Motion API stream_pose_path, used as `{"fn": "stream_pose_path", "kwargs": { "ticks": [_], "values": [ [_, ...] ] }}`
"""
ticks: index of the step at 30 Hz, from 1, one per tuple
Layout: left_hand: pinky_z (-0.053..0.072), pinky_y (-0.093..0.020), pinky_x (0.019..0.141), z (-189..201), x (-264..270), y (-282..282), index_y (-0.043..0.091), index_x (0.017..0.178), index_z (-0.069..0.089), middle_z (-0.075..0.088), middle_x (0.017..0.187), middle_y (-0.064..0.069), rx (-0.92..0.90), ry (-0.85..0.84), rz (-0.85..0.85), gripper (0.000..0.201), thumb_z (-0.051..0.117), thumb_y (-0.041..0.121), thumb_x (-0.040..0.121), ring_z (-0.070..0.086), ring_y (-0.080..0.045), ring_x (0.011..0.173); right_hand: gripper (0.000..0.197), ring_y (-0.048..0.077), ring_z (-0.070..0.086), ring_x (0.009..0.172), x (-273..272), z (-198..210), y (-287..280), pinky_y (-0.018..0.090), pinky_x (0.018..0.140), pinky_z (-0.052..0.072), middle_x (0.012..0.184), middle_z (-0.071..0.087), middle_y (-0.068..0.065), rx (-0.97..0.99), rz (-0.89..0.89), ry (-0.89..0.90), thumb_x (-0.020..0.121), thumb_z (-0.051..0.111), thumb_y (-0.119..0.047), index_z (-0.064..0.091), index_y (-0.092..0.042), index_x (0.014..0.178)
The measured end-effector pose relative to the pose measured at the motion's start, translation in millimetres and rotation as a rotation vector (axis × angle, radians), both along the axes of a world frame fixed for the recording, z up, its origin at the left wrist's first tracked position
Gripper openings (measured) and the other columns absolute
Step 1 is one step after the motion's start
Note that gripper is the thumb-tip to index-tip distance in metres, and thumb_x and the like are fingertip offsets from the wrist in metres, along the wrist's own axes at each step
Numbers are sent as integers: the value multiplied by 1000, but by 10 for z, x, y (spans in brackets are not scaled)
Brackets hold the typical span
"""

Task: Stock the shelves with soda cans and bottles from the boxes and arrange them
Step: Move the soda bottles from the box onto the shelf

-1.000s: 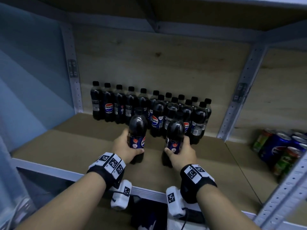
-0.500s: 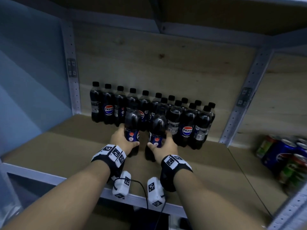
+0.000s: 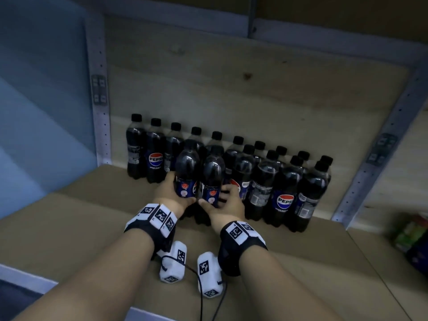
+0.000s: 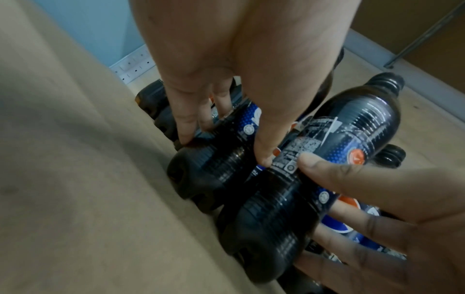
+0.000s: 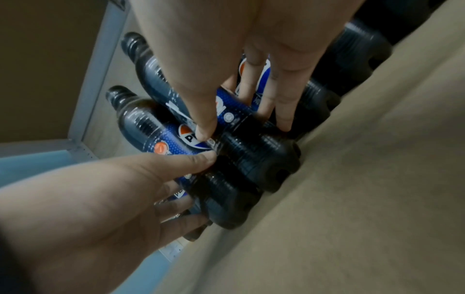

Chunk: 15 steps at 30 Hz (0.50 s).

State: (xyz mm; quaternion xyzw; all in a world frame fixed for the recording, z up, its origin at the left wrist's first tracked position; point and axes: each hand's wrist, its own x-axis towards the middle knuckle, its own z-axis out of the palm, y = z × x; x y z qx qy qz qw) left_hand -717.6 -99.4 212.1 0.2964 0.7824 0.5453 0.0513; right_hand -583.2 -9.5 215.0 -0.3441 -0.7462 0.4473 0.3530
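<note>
Now each hand, left [image 3: 172,195] and right [image 3: 228,203], grips a bottle, best slid upright, snug against the front row [image 3: 281,193] on the shelf [image 3: 69,228].

The head camera is looking forward and down into the shelf [image 3: 69,223] from above both forearms, while each wrist camera is peering close along its fingers, all three sharing the two held bottles [image 3: 199,179] at centre frame.

Both hands [image 3: 171,193] [image 3: 228,202] have carried their bottles [image 3: 186,172] [image 3: 212,179] toward 12 o'clock, now side by side against the rows [image 3: 266,179].
</note>
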Motion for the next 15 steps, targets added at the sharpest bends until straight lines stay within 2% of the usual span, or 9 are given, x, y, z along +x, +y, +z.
{"fn": "stream_pose_path", "kwargs": {
  "ticks": [2, 4, 7, 9, 10, 12, 15],
  "values": [
    [54, -39, 97, -10, -29, 45, 21, 135, 46, 69, 120, -3, 4, 24, 3, 83, 93, 16, 67, 66, -22, 108, 52, 0, 66, 85, -30, -38, 29, 13, 69, 52, 105, 68, -6, 5, -21, 51, 79, 87, -17, 47, -21, 112],
    [55, -38, 96, 0, -44, 69, 19, 135, 47, 69, 119, -4, 9, 49, 8, 83, 93, 17, 66, 67, -23, 107, 51, 1, 66, 88, -68, -52, 40, 18, 75, 55, 104, 67, -7, 17, -36, 91, 80, 86, -17, 47, -22, 112],
    [55, -36, 92, 17, -35, 92, 17, 137, 49, 70, 118, -8, 35, 50, 15, 84, 93, 15, 66, 67, -23, 103, 51, 4, 66, 92, -118, -40, 55, 30, 87, 58, 108, 66, -8, 4, -48, 93, 82, 85, -21, 46, -26, 114],
    [52, -31, 90, 26, -11, 92, 17, 139, 48, 70, 119, -8, 34, 18, 20, 86, 93, 12, 66, 66, -20, 101, 53, 10, 64, 99, -103, -25, 48, 35, 92, 57, 116, 63, -5, -10, -77, 73, 81, 84, -23, 44, -30, 115],
    [50, -29, 91, 35, 8, 99, 17, 142, 45, 69, 120, -7, 31, -14, 8, 92, 93, 11, 64, 65, -20, 102, 54, 13, 62, 105, -64, -12, 38, 35, 94, 55, 121, 60, -4, -4, -91, 63, 81, 83, -23, 44, -31, 116],
    [49, -34, 99, 40, 60, 113, 22, 151, 34, 66, 124, -3, 54, -121, -53, 118, 97, 14, 53, 63, -21, 111, 54, 13, 58, 111, 73, 76, 2, 32, 97, 52, 126, 55, -5, 61, -91, 43, 81, 81, -24, 45, -32, 120],
    [46, -45, 109, -23, 196, 207, 32, 157, 6, 55, 141, -2, 130, -211, -21, 161, 97, 47, 26, 55, -23, 127, 53, 12, 56, 112, 391, 361, 4, 32, 98, 50, 128, 53, -9, 305, -95, 0, 81, 78, -24, 48, -32, 124]
  ]
}}
